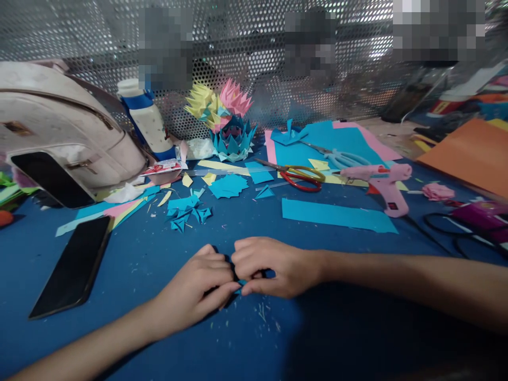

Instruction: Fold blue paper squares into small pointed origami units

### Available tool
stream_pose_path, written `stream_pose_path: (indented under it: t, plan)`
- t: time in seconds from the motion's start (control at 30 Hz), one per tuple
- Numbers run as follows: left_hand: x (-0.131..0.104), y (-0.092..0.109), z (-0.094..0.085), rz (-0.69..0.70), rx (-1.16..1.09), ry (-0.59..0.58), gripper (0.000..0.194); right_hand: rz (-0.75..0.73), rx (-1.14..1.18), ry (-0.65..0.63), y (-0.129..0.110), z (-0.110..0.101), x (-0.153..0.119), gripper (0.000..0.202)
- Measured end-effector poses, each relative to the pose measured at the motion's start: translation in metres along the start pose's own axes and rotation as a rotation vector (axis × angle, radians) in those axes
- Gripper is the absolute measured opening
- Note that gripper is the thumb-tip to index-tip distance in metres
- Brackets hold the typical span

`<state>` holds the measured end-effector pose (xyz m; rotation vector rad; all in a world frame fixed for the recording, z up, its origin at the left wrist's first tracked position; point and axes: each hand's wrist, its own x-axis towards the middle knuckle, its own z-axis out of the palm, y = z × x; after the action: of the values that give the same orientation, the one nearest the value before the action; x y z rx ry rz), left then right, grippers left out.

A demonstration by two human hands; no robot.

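Together, the left hand (212,279) and the right hand (275,264) pinch a small blue bit of paper (239,286) between them over the dark blue tabletop (198,352), near some pointy folded blue paper pieces (183,208).

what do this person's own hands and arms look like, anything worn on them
The left hand and right hand are bare, without gloves; no rings show. The left forearm and right forearm show no sleeve, watch or bracelet within the picture.
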<state>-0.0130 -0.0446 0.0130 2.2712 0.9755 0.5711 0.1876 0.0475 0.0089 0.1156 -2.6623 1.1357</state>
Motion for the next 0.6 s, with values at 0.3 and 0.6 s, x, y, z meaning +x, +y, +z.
stream_pose_path:
  t: [0.3, 0.6]
  plan:
    - [-0.007, -0.003, -0.006, -0.012, 0.176, 0.128, 0.045, 0.152, -0.001, 0.098, -0.004, 0.0, -0.003, 0.018]
    - [-0.017, -0.051, -0.043, -0.098, 0.495, 0.254, 0.041, 0.386, 0.015, 0.356, -0.002, 0.0, -0.003, 0.021]
